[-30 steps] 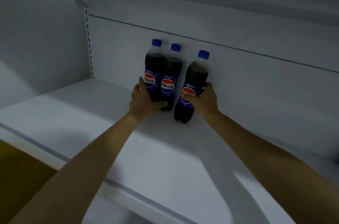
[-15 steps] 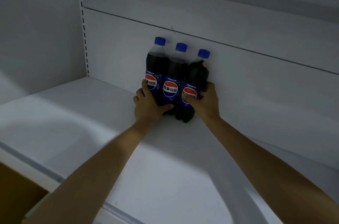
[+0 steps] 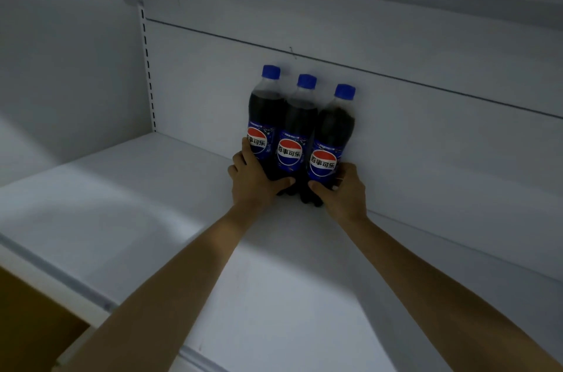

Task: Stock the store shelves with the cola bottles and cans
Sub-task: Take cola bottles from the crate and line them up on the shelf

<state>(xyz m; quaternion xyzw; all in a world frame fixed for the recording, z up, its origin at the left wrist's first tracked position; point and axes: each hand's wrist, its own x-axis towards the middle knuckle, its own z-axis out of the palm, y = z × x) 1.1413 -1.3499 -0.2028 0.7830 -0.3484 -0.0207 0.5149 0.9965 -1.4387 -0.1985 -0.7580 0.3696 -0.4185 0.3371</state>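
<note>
Three cola bottles with blue caps and blue labels stand upright in a tight row against the back wall of a white shelf (image 3: 170, 219). My left hand (image 3: 254, 181) wraps the base of the left bottle (image 3: 263, 118), its thumb reaching across the foot of the middle bottle (image 3: 294, 134). My right hand (image 3: 342, 188) grips the lower part of the right bottle (image 3: 330, 134), thumb on the front below the label. All three bottles touch each other.
The shelf's back panel (image 3: 426, 127) rises behind the bottles, and a slotted upright (image 3: 147, 66) runs down at the left. Another shelf overhangs above. A brown cardboard surface (image 3: 33, 320) shows below the shelf's front edge at lower left.
My right hand has brought the right bottle leftward against the other two and stood it upright. The gap between the bottles has closed. My left hand stayed on the left pair.
</note>
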